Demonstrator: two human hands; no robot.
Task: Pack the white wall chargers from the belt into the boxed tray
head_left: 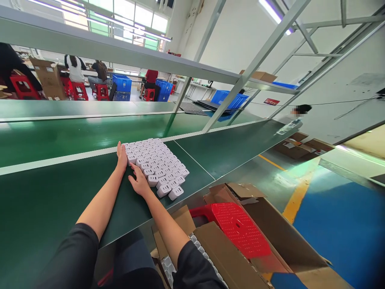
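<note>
A close-packed group of small white charger blocks [161,160], each with dark slots in its upper face, stands on the dark green bench top [75,188]. My left hand [121,157] lies flat against the group's left side, fingers extended. At the near left edge, my right hand [139,180] touches the blocks with its fingers stretched out and the thumb apart. Neither hand is wrapped round a block. The rows are even at the back, while the near right edge is stepped, with a few blocks sticking out.
Below the bench are an open cardboard box [216,245] with more white pieces beside it and a red plastic stool [237,226]. A green conveyor belt [90,134] runs behind a white rail. Slanted metal posts [222,100] rise beyond. A person [296,114] is at the far right.
</note>
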